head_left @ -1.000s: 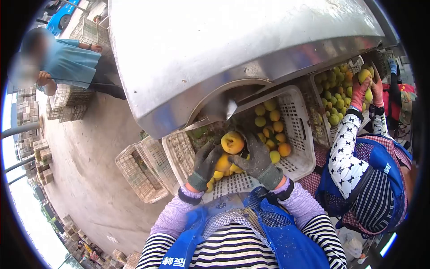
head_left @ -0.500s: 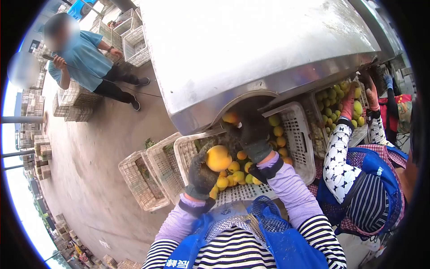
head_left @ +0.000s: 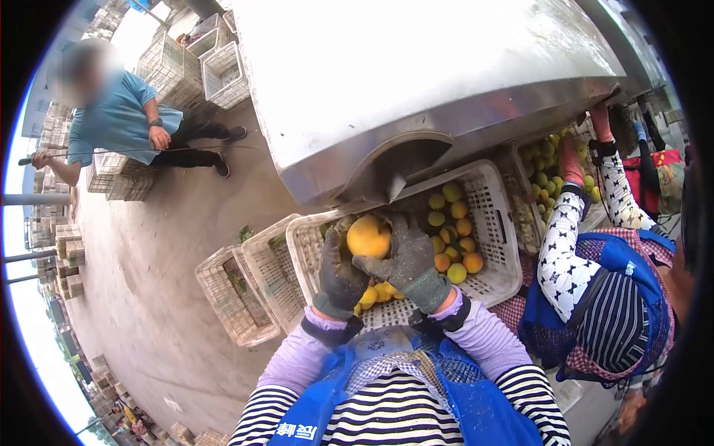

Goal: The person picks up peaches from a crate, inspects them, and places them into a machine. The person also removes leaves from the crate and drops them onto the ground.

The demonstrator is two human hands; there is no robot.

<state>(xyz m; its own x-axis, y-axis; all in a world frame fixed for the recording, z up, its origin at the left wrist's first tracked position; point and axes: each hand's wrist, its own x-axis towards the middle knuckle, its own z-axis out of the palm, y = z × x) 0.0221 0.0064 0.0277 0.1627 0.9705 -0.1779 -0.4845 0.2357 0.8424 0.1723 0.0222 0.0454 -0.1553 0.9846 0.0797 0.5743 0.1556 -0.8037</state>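
Both my hands wear dark grey, dirty gloves and meet above a white plastic crate point(head_left: 506, 256). Between them is an orange-yellow fruit point(head_left: 369, 237). My left hand point(head_left: 341, 275) curls round its left side, and my right hand point(head_left: 407, 256) closes on its right side, thumb across the lower edge. Several yellow and green fruits point(head_left: 455, 230) lie in the crate to the right of my hands, and more show below them. Just above my hands is the curved opening point(head_left: 398, 167) of a metal machine.
The large metal machine point(head_left: 439, 67) fills the top centre. Empty crates point(head_left: 236, 297) stand at the left. A co-worker point(head_left: 587, 297) at the right reaches into another fruit crate. A person in a blue shirt point(head_left: 119, 119) stands at the upper left holding a thin rod. Stacked crates point(head_left: 167, 70) stand behind.
My right hand has come down from the machine opening to the fruit at my left hand. The co-worker's hands have shifted. The standing person has lowered one arm, moving the rod.
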